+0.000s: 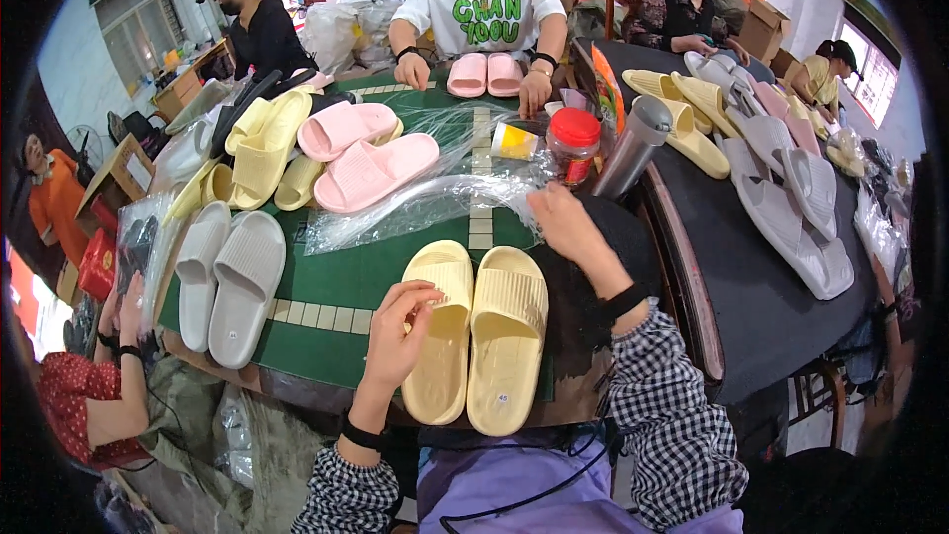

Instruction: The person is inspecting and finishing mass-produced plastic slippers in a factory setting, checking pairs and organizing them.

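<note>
Two pale yellow slippers point(477, 331) lie side by side, soles down, on the green table point(336, 297) right in front of me. My left hand point(403, 321) rests on the left slipper, fingers spread and curled over its strap. My right hand point(561, 221) reaches forward over the table and pinches the edge of a clear plastic bag point(425, 200) that lies flat beyond the yellow pair. A black band sits on each wrist.
Pink slippers point(374, 170), yellow slippers point(262, 143) and a grey pair point(229, 277) lie to the left. A red-lidded jar point(573, 143) and a steel flask point(631, 146) stand ahead right. A dark table point(771, 287) holds more slippers. Several people sit around; one opposite holds a pink pair point(484, 74).
</note>
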The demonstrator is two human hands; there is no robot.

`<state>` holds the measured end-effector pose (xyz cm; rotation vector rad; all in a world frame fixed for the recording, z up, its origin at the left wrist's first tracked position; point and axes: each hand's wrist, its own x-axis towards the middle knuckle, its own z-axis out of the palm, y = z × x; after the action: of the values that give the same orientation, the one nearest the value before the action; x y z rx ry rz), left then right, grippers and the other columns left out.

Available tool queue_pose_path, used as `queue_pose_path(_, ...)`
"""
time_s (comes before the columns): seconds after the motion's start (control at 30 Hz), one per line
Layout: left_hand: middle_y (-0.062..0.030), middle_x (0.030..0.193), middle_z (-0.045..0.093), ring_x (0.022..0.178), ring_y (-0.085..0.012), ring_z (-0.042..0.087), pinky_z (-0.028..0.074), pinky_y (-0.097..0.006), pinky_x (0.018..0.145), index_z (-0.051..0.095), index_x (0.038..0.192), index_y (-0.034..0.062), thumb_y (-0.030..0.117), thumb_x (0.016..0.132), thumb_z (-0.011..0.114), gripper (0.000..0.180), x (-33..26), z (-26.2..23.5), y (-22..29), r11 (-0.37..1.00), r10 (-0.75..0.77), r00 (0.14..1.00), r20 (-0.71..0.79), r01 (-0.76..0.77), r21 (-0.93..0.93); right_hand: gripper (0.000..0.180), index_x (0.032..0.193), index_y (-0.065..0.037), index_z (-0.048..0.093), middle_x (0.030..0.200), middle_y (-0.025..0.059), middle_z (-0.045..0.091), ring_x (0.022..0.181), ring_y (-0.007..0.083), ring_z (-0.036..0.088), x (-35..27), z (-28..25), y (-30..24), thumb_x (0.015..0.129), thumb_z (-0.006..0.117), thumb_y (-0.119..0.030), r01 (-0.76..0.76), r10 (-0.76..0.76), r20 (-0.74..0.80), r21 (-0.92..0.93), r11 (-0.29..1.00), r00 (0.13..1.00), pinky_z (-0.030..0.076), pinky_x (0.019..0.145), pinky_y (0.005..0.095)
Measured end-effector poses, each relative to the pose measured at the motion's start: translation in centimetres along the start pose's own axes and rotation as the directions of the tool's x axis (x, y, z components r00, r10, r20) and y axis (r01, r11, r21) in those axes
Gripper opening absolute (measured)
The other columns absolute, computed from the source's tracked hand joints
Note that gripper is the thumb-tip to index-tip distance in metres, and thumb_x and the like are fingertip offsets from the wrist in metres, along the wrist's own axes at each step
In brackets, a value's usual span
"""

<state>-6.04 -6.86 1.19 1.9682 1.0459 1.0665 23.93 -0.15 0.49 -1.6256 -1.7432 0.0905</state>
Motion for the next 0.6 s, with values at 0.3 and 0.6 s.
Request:
queue_pose_path(0.3, -0.0083, 0.112, 0.064, 0.085, -0.0138, 0.062, 0.049, -0.026, 0.072, 0.069, 0.105, 0.0032, 0.000, 0.092, 0.053, 0.021, 0.1, 0.0, 0.1, 0.999, -0.040, 0.999, 0.028, 0.040, -0.023, 0.065, 0.087, 0.001, 0.063, 0.070, 0.0061, 0.063, 0.066, 0.0095, 0.058, 3.2, -13.8, -10.1, 0.104, 0.032, -0.053, -0.099, 0.156, -0.023, 0.679, 0.727, 0.987, 0.044, 0.057, 0.0237)
queue_pose_path(0.6, -0.0131, 0.123, 0.055, 0.075, -0.0111, 0.055, 0.048, -0.025, 0.069, 0.061, 0.116, 0.0004, -0.003, 0.091, 0.050, 0.027, -0.5, -1.1, 2.2, 0.971, 0.236, 0.911, -0.339, -0.238, 0.035, 0.036, 0.102, -0.001, 0.063, 0.081, 0.0039, 0.065, 0.070, 0.0069, 0.059, -2.1, -17.2, -16.7, 0.102, 0.052, -0.036, 0.238, -0.207, -0.131, 0.696, 0.677, 0.970, 0.047, 0.065, 0.0202)
